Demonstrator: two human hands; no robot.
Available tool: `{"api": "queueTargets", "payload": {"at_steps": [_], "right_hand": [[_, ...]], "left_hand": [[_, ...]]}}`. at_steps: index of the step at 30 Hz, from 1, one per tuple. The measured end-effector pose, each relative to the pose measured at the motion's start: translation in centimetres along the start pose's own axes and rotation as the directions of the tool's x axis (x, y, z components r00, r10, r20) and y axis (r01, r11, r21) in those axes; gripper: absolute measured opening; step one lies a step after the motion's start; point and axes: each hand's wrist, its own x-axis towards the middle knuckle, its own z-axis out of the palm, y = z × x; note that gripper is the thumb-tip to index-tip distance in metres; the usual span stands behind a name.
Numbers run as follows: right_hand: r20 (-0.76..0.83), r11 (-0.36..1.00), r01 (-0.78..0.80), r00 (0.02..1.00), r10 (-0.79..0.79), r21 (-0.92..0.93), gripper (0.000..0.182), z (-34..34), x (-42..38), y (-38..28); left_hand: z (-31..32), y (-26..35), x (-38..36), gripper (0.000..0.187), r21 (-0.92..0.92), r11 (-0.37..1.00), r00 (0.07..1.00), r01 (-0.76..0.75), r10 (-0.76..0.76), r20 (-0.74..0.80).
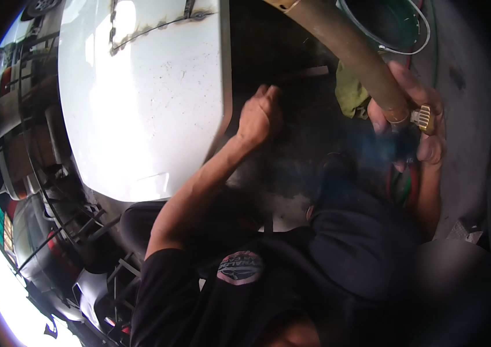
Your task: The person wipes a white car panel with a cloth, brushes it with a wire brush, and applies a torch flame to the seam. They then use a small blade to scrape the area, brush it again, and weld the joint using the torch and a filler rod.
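- Far left edge is a jumble of metal racks and pipework (54, 220), dark and warped by the lens, so there's not much to read there.
- Next over is the big white body panel (141, 98) (looks like a car hood or door skin), with a rusty seam (147, 26) running across its top. It fills most of the upper left, tilted toward the person, probably so its edge is easy to get at.
- The person's left hand (260, 115) is curled into a loose fist right beside the panel's right edge. Whether it's actually touching the panel or pinching something small can't be told, since the fingers are tucked away from the camera. The arm reaches up from the black T-shirt (245, 289), so it looks like they're bracing or feeling along that edge.
- In the middle there's dark floor and a yellowish rag (351, 92) lying just behind the tube.
- The right hand (416, 121) is wrapped around the lower end of a long brass-coloured torch tube (349, 52), fingers closed near the brass knob (425, 117). That grip likely keeps the valve in reach of the thumb. The tube runs up and left out of frame.
- Red and green hoses (401, 185) hang below that hand, toward the knee.
- Top right is a dark bucket (390, 23) with a wire handle, parked clear of the arms.
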Motion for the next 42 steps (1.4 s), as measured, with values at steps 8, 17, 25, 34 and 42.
{"api": "queueTargets", "payload": {"at_steps": [8, 17, 25, 34, 42], "right_hand": [[-0.134, 0.996, -0.085, 0.987, 0.088, 0.028, 0.1, 0.2, -2.5, 0.5], [-0.129, 0.986, -0.057, 0.989, 0.077, 0.156, 0.096, -0.9, -3.9, 1.8], [-0.138, 0.98, -0.073, 0.985, 0.099, 0.187, 0.094, -0.8, -3.8, 2.6], [-0.162, 0.975, -0.091, 0.979, 0.125, 0.202, 0.092, -0.4, -3.8, 3.0], [-0.229, 0.947, -0.118, 0.955, 0.191, 0.299, 0.09, 0.0, -3.5, 3.6]], "left_hand": [[10.3, -6.5, -2.2, 0.089, -0.154, 0.888, 0.889, 0.433, -0.449, -0.09], [3.0, -3.2, -2.4, 0.022, -0.083, 0.991, 0.992, 0.106, -0.099, 0.078], [-4.5, 5.0, -11.6, 0.029, -0.628, 0.569, 0.745, 0.532, -0.667, 0.027], [-11.5, 4.9, -12.1, 0.023, -0.49, 0.717, 0.847, 0.496, -0.525, 0.09], [-22.3, 1.1, -9.0, 0.039, -0.63, 0.702, 0.817, 0.332, -0.548, -0.179]]}}
